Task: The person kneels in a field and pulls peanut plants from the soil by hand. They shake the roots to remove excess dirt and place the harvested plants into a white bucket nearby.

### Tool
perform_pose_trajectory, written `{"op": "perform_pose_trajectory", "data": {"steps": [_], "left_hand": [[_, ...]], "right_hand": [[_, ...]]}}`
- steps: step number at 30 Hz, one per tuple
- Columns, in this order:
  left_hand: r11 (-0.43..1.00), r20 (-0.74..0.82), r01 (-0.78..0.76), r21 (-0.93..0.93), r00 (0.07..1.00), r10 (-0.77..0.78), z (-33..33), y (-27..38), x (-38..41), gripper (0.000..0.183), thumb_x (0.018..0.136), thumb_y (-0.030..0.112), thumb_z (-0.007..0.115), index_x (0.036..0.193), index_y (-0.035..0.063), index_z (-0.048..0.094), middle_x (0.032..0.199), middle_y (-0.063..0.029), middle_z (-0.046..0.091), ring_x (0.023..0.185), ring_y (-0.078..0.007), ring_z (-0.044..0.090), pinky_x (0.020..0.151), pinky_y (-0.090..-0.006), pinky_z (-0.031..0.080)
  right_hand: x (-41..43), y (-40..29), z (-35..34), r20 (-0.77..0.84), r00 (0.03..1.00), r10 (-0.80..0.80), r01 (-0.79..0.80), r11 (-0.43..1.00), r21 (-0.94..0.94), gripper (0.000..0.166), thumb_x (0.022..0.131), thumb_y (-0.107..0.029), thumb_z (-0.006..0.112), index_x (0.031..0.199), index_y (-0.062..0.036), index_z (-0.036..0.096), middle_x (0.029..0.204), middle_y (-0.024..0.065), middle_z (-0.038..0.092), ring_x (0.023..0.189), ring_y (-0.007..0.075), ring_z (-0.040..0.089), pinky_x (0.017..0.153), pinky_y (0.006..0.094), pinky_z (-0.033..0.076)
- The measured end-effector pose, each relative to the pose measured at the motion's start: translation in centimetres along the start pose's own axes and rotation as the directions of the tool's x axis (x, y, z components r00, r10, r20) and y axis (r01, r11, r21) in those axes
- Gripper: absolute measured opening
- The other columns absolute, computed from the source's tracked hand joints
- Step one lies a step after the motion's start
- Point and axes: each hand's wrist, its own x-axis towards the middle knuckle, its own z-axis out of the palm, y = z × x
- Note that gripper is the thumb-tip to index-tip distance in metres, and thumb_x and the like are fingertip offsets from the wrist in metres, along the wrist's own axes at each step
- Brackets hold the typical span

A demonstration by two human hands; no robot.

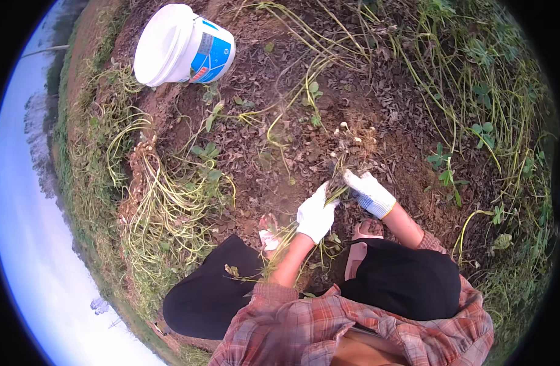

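My left hand (315, 216), in a white knit work glove, is closed around a bunch of peanut plant stems (336, 194). The leafy ends trail back under my left forearm. Close beside it, my right hand (372, 194) wears a matching glove with a blue patch and grips the same plant nearer its roots. Beyond my fingers, pale peanut pods (346, 132) and fine roots spread just over the soil; some pods may be lying loose, I cannot tell. My right fingertips are partly hidden by stems and shadow.
A white plastic bucket (163, 45) with a blue label stands at the far left. Below it lies a heap of pulled peanut plants (156, 183) with pods. Growing vines (444, 91) fill the right side. Dry leaves (252, 151) cover the soil. My sandalled feet flank my hands.
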Motion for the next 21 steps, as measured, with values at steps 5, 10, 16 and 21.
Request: {"op": "perform_pose_trajectory", "data": {"steps": [5,10,16,21], "left_hand": [[0.986,-0.461,-0.027,0.163,0.882,0.101,-10.2,-1.1,-0.4,0.053,0.082,0.017,0.063,0.134,0.0137,0.053,0.105,-0.018,0.067,0.094,-0.0358,0.064,0.082,-0.0432,0.051],[0.97,-0.819,0.241,-0.021,0.553,-0.155,-20.4,-6.2,1.0,0.051,0.086,0.016,0.065,0.134,0.0063,0.052,0.111,-0.0202,0.066,0.098,-0.0362,0.064,0.087,-0.042,0.049],[0.749,-0.811,0.641,-0.167,0.343,-0.474,-31.6,-14.9,7.8,0.053,0.093,0.03,0.058,0.136,0.0004,0.049,0.124,-0.0208,0.061,0.115,-0.0319,0.059,0.102,-0.0392,0.041],[0.433,-0.722,0.864,0.258,0.47,-0.508,-32.1,-20.7,16.4,0.11,0.077,0.058,0.07,0.155,0.0132,0.007,0.159,-0.0189,0.017,0.144,-0.0359,0.023,0.114,-0.0543,0.022]], "right_hand": [[1.2,-2.9,1.0,0.304,0.9,-0.313,0.284,0.949,0.136,0.062,0.092,-0.043,0.063,0.132,0.0028,0.049,0.125,0.0155,0.06,0.111,0.0226,0.059,0.096,0.0348,0.045],[2.3,-2.0,-0.8,0.258,0.944,-0.205,0.158,0.969,0.19,0.053,0.093,-0.039,0.062,0.124,0.0032,0.052,0.119,0.0158,0.061,0.113,0.0289,0.061,0.099,0.0426,0.048],[1.3,-0.9,-2.5,0.155,0.979,-0.131,0.112,0.986,0.124,0.049,0.096,-0.037,0.059,0.124,0.0032,0.053,0.122,0.0179,0.062,0.113,0.0283,0.061,0.099,0.0401,0.047],[1.2,1.4,-5.7,0.078,0.989,-0.122,0.107,0.979,0.172,0.049,0.094,-0.037,0.062,0.123,0.0017,0.055,0.118,0.0168,0.063,0.107,0.0272,0.063,0.094,0.0397,0.05]]}}
